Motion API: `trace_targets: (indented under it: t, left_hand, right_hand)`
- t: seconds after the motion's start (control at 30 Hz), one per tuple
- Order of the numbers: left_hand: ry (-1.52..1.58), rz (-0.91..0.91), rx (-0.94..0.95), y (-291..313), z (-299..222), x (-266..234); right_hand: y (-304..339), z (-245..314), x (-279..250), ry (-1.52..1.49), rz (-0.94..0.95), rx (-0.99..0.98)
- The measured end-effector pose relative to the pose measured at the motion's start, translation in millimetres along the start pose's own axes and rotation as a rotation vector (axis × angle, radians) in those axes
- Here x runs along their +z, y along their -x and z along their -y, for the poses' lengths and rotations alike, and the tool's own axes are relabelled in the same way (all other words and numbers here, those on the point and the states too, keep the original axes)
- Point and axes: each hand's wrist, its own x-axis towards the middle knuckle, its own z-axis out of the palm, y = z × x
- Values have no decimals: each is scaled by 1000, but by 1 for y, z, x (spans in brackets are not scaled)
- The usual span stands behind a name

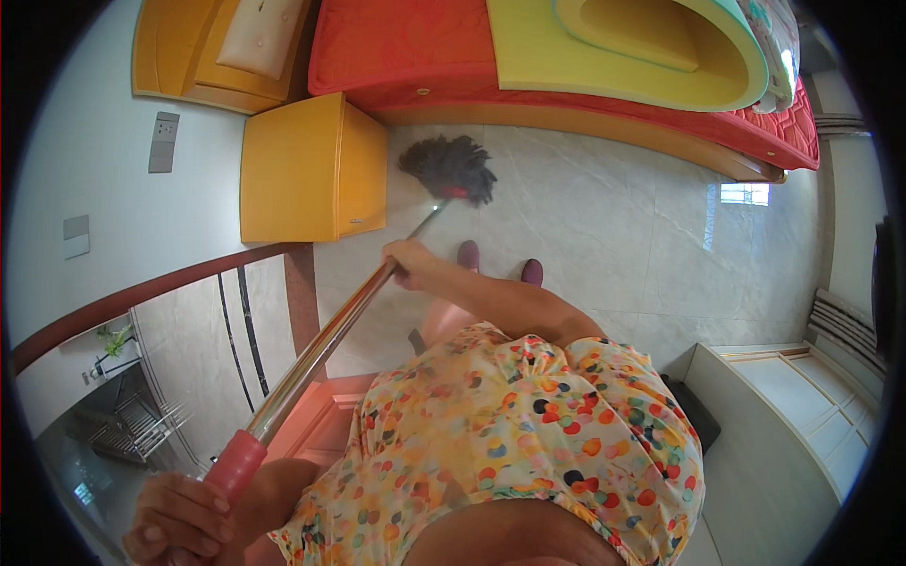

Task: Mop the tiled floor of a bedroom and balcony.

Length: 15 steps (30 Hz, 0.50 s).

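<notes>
A string mop with a dark grey head [451, 168] rests on the tiled floor beside a yellow cabinet. Its long shiny metal pole [326, 340] runs diagonally down to the lower left, ending in a pinkish-red grip [236, 464]. Around that grip my left hand [179, 519] is closed, high and near the camera. My right hand [411, 262] is wrapped round the pole lower down, nearer the mop head, with that arm stretched across my body. A red fitting shows where the pole meets the strands.
The yellow bedside cabinet [311, 170] stands left of the mop head. Beyond it is a bed with a red mattress [406, 47] bearing a yellow-green foam pad [528, 66]. A doorway with a dark red frame [302, 311] opens at left. A white cabinet [755, 443] stands at lower right.
</notes>
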Motion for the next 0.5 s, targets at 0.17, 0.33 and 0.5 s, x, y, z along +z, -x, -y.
trace_targets:
  t: [0.17, 0.33, 0.5]
  left_hand:
    - [90, -216, 37, 7, 3, 39]
    - [321, 32, -162, 3, 43, 101]
    - [828, 221, -309, 15, 136, 158]
  right_hand:
    - [39, -8, -83, -114, -179, -72]
    - [89, -14, -204, -189, -327, -212]
    - [102, -14, -294, -254, -560, -118]
